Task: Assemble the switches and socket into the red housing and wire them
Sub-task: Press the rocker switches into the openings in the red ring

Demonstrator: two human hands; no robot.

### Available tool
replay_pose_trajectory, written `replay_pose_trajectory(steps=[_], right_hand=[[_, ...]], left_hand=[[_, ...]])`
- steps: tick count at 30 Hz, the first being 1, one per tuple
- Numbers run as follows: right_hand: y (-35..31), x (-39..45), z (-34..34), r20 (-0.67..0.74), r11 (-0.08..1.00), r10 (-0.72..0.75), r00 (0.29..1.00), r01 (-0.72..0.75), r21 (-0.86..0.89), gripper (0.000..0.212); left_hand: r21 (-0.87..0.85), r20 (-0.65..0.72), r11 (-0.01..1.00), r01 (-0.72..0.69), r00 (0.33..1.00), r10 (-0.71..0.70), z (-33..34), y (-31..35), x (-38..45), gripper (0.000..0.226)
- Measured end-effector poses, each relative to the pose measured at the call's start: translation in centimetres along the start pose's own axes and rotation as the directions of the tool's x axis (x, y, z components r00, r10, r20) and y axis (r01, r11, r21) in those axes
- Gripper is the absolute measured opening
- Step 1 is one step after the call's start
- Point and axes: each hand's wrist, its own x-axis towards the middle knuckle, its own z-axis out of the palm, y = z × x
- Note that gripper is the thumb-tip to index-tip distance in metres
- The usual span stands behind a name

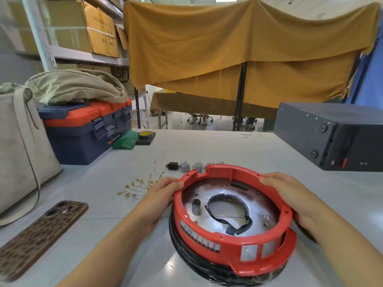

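Here, a person steadies a round red plastic housing (232, 208) with a bare metal floor and a black rim beneath, set on a pale grey desk (207, 146) close to the front edge. The left hand (159, 195) grips the ring's wall at nine o'clock, fingers curled over the rim; the right hand (290, 193) clasps it at three o'clock in the same way.

Beyond the housing, at about eleven o'clock, wait a small black power socket (172, 166) and a row of grey rocker switches (191, 167). A scatter of short white wires with brass terminals (141, 184) lies at ten o'clock, just beside the left hand.

The step appears to be positioning the housing, with nothing yet fitted. It would likely go best if the rectangular cut-outs (258, 250) in the wall nearest the camera were turned within easy reach, the ring kept flat while each part is pressed home.

The red wall hides some of the switches, so their count is uncertain. Both palms are out of sight, and the label on the near wall is too blurred to read. A brown patterned phone case (41, 235) lies at eight o'clock, cut off by the edge.
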Motion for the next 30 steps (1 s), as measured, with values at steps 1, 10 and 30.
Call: replay_pose_trajectory(steps=[1, 10, 30], right_hand=[[0.0, 0.1, 0.1, 0.003, 1.000, -0.006, 1.000, 0.006, 0.004, 0.010], [-0.4, 1.2, 0.7, 0.099, 0.995, -0.090, 0.991, 0.094, -0.034, 0.032], [0.0, 6.0, 1.5, 0.162, 0.992, -0.117, 0.980, 0.121, -0.018, 0.044]], left_hand=[[0.002, -0.022, 1.000, -0.019, 1.000, 0.019, 0.0, 0.1, 0.2, 0.014], [0.109, -0.054, 0.986, -0.125, 0.990, 0.131, -0.4, 0.8, 1.8, 0.016], [0.514, 0.053, 0.832, -0.210, 0.976, 0.213, -2.2, 2.4, 10.1, 0.020]])
